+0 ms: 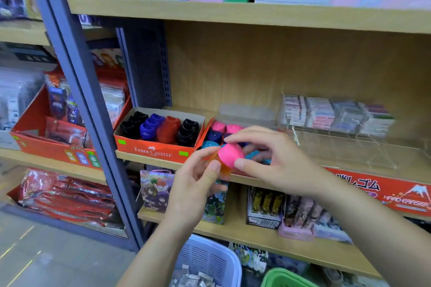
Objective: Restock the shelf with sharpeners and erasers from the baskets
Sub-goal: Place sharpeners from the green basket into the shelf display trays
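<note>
1. Sharpener [229, 155], pink cap on an orange see-through body: I log it held in the air just in front of the shelf [140, 157] edge, between both hands.
2. Left hand [193, 186]: thumb and fingers curled round the orange lower part, gripping it from below.
3. Right hand [279, 161]: thumb and forefinger pinch the pink cap from the right. I cannot tell how the other fingers lie.
4. Red Faber-Castell box [158, 150]: stands on the shelf at the left and holds rows of black, blue and red sharpeners.
5. Second box [207, 127]: touches the first on its right. I see pink, navy and teal sharpeners inside, directly behind the held one.
6. Clear tray [349, 147]: on the same shelf at the right, with eraser packs [338, 116] lined along its back.
7. White basket [210, 258]: below the hands, with small wrapped pieces in it.
8. Green basket [286, 275]: just right of the white one. I cannot tell its contents.
</note>
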